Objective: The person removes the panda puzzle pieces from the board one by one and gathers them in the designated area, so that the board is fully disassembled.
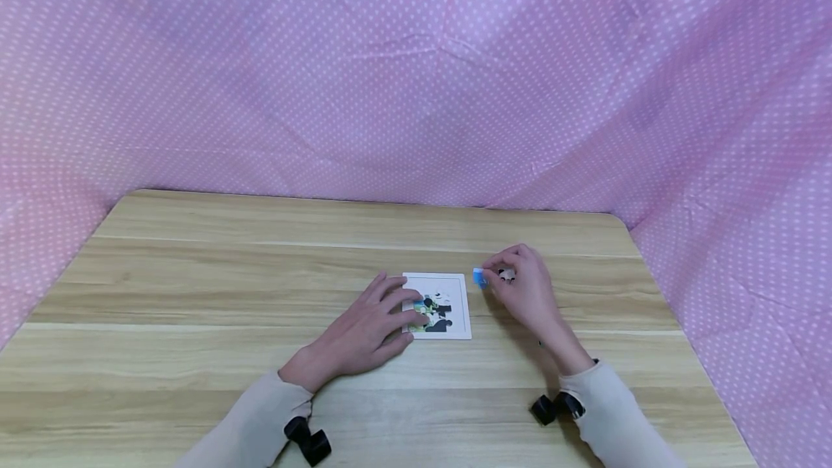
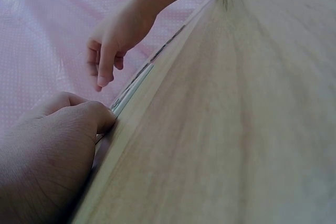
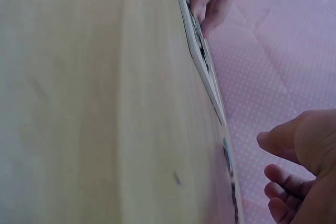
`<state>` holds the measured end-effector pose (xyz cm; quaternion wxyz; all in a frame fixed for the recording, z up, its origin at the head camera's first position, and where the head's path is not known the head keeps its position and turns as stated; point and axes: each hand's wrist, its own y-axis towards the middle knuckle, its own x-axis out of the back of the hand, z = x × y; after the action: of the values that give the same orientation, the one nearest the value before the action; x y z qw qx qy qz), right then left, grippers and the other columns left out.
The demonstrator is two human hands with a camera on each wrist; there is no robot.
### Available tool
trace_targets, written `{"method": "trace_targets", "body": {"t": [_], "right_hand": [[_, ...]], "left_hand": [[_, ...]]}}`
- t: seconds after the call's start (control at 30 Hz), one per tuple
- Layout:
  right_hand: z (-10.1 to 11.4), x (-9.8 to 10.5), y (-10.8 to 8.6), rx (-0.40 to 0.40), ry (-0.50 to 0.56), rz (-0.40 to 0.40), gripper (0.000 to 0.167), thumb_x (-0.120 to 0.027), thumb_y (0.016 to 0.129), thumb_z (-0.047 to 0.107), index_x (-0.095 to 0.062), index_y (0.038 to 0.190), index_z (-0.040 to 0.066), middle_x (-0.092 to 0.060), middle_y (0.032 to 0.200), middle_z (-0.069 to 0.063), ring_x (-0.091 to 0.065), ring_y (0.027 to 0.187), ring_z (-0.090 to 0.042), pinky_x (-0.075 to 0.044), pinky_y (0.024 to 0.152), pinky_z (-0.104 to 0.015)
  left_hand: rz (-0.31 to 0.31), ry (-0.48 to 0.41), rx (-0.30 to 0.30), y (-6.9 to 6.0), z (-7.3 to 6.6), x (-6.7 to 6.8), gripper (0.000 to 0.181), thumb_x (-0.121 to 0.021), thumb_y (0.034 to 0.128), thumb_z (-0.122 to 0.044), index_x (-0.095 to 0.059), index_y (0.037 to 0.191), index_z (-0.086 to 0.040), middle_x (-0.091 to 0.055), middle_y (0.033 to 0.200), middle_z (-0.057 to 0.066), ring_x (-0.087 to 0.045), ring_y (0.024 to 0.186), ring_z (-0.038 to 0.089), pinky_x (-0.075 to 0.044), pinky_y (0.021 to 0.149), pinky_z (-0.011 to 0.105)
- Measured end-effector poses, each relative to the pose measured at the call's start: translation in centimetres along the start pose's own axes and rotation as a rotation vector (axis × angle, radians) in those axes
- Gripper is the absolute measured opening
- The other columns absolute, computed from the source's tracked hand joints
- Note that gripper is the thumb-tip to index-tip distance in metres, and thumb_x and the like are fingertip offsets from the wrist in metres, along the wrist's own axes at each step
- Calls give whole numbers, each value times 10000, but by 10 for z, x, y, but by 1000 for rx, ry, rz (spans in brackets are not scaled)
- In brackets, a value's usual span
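A white puzzle board with several dark and coloured puzzle pieces in it lies flat on the table. My left hand rests over its left side, fingers spread across the board and the pieces, thumb at the near left corner. To the right of the board, my right hand hovers by a blue puzzle piece, which lies on the table. Between thumb and fingers, a gap shows in the right wrist view. Under that hand lies another, pale and dark puzzle piece, partly hidden.
The wooden table carries all this, and a pink dotted cloth hangs behind it and at the sides. Beside the right forearm, a tiny dark item is mostly hidden. Black wrist cameras sit on both sleeves.
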<state>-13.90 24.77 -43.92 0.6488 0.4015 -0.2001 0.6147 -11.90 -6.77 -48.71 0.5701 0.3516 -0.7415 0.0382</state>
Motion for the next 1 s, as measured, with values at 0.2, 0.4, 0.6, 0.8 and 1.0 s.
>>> {"method": "trace_targets", "body": {"t": [0.2,0.4,0.6,0.8,1.0], "right_hand": [[13,-5,-8,57,5,29,139,-907,899,48,-854,1025,71,-727,1090,-115,-625,1051,-335,-488,883,-437],[24,-10,-18,80,-3,145,183,-919,895,63,-864,1063,105,-709,1042,-41,-625,943,-228,-522,813,-363],[28,-16,-23,73,-5,232,221,-927,897,82,-866,1105,123,-667,1021,5,-578,889,-166,-516,753,-282],[27,-21,-24,86,-13,243,258,-937,891,103,-868,1139,126,-671,1030,27,-564,895,-152,-505,745,-278],[28,-23,-26,87,-17,243,277,-940,893,112,-866,1160,131,-692,1075,17,-555,932,-160,-496,760,-285]], "left_hand": [[9,4,9,0,-1,0,304,-631,1093,-258,-766,1365,-270,-616,1515,38,-439,1564,410,-219,1333,712],[27,20,20,0,-2,1,313,-626,1098,-292,-765,1378,-274,-609,1540,45,-427,1576,404,-208,1340,703],[46,9,36,1,-2,0,326,-603,1111,-304,-756,1398,-281,-596,1561,38,-409,1590,385,-173,1356,678],[49,1,43,0,-1,0,319,-601,1113,-300,-759,1390,-280,-593,1561,34,-405,1593,379,-162,1360,671],[40,5,33,0,-1,-1,317,-601,1112,-306,-761,1383,-276,-593,1558,37,-406,1591,385,-172,1355,682]]}}
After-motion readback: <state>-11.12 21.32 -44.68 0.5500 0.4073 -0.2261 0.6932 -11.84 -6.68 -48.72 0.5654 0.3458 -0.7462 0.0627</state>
